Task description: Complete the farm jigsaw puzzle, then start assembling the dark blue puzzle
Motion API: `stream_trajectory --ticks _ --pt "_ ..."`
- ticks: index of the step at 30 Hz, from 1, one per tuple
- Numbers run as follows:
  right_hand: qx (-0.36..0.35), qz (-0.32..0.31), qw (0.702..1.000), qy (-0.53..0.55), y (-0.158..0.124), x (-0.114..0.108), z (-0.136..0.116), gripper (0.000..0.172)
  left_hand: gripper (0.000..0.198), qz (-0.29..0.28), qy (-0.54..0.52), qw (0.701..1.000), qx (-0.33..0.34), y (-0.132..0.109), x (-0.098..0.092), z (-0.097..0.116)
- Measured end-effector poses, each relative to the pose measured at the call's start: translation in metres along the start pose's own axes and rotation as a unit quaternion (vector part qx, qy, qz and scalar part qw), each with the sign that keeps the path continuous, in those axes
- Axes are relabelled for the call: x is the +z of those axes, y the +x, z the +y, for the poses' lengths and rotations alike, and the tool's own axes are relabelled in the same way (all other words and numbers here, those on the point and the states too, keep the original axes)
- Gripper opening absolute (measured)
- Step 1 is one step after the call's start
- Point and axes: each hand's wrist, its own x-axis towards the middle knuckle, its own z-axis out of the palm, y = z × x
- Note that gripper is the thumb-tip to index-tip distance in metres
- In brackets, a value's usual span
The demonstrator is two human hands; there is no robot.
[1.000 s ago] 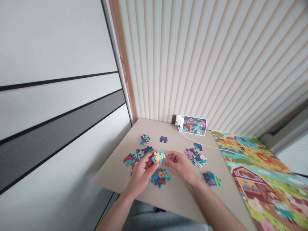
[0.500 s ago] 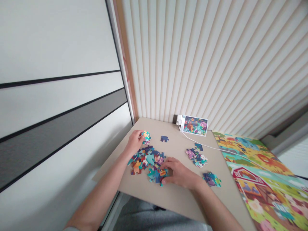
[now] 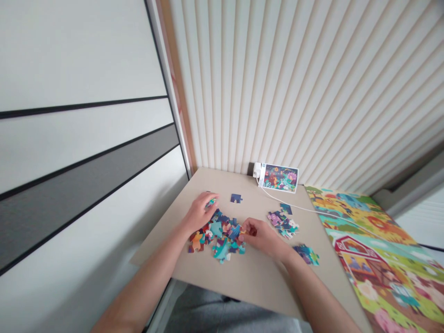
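At the far left of the table, my left hand (image 3: 201, 211) is curled over a small stack of puzzle pieces (image 3: 211, 202), which shows between thumb and fingers. My right hand (image 3: 264, 237) pinches a puzzle piece (image 3: 242, 232) with an orange patch at the right edge of the pile; the fingers hide most of it. The loose pile of puzzle pieces (image 3: 217, 230), mostly teal, dark blue and orange, lies between both hands, some pieces overlapping.
A single dark blue piece (image 3: 236, 198) lies behind the pile. Pieces sit in a right-hand cluster (image 3: 282, 223) and a nearer one (image 3: 306, 254). At the back are a picture card (image 3: 279, 177), a white charger (image 3: 257, 169) and its cable (image 3: 294, 205). Animal puzzles (image 3: 374, 249) cover the right side.
My left hand has moved right and over the small stack. My right hand has drawn its fingers together at the pile's right edge, and pieces there have shifted. The view has tilted slightly.
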Motion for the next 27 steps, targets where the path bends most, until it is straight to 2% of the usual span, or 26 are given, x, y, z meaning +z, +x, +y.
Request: stream_trajectory --ticks 3,5,9,16,19,23,27 --pt "0.001 0.051 0.998 0.047 0.006 -0.002 0.005 0.028 0.031 -0.093 -0.072 0.992 0.044 -0.007 0.001 0.023" --pt "0.007 0.081 0.994 0.073 0.010 -0.002 0.009 0.032 0.042 -0.148 -0.091 0.983 0.064 -0.011 0.005 0.033" --pt "0.020 0.081 0.989 0.125 0.014 0.000 0.010 0.040 0.060 -0.201 -0.087 0.973 0.074 -0.015 0.013 0.039" --pt "0.000 0.045 0.979 0.199 0.013 0.003 0.002 0.042 0.056 -0.171 -0.063 0.981 0.064 -0.017 0.018 0.034" --pt "-0.018 0.026 0.977 0.209 0.012 0.005 0.003 0.048 0.057 -0.159 -0.055 0.984 0.058 -0.017 0.019 0.034" --pt "-0.015 0.046 0.991 0.128 0.012 0.015 0.009 0.065 0.055 -0.130 -0.046 0.989 0.054 -0.014 0.020 0.033" --pt "-0.038 0.067 0.997 -0.027 0.012 0.024 0.015 0.076 0.045 -0.047 -0.032 0.998 0.036 -0.011 0.021 0.027"
